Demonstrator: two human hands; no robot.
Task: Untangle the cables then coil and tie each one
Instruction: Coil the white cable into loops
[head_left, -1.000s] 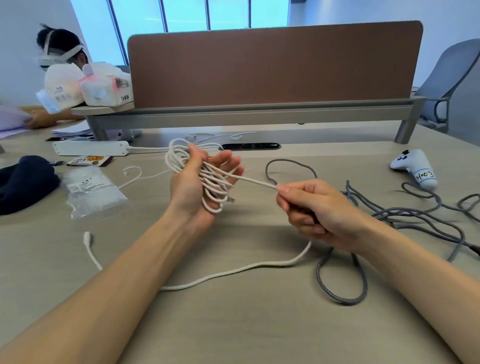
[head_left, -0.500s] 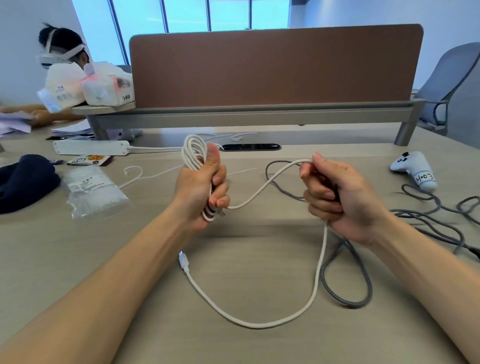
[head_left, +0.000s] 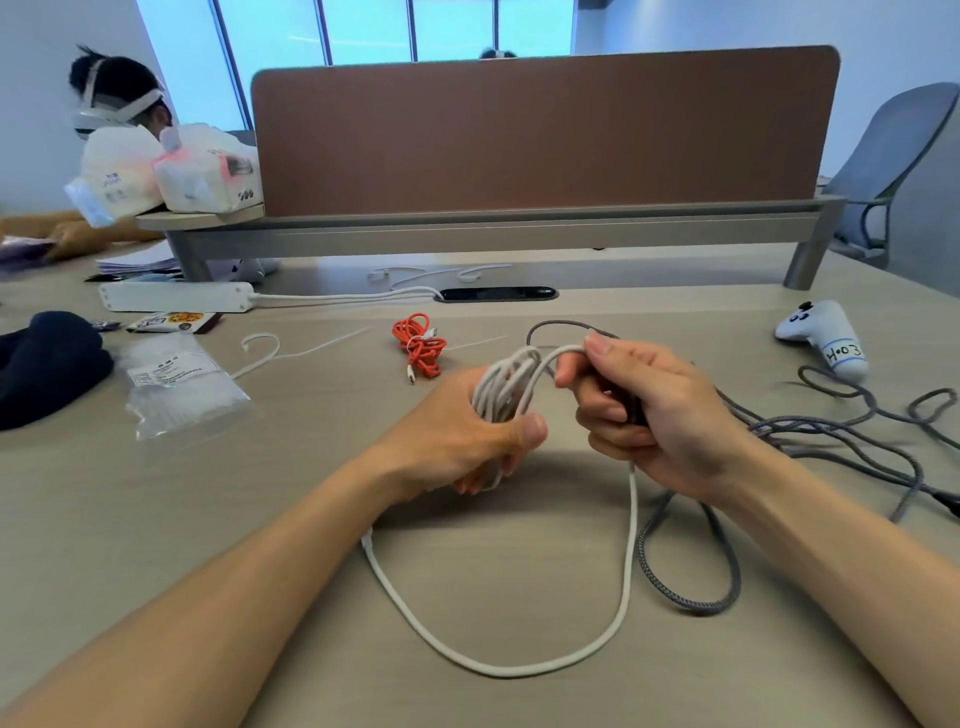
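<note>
The left hand (head_left: 457, 441) holds a bundle of white cable (head_left: 498, 387) upright just above the table (head_left: 260, 519). Its fingers are wrapped round the loops and the thumb (head_left: 530, 431) is pressed across the front, so the tops of the loops stand out above the fist. Close beside it, the right hand (head_left: 665, 415) pinches the same cable between thumb and forefinger where one strand arches over from the top of the bundle; its other fingers are curled in toward the palm. Below that hand the loose end drops to the tabletop, sweeps round in a wide loop in front of the person and ends beside the left forearm. A grey braided cable (head_left: 696, 605) lies slack to the right, one loop just beside the white one and the rest trailing off in a tangle behind the right wrist. Further back sits a small red cable (head_left: 421, 345), already bunched. A clear plastic bag (head_left: 182, 384), a white power strip (head_left: 176, 297) and a dark cloth (head_left: 47, 364) lie off to the left, and a white controller (head_left: 826, 338) is far right.
</note>
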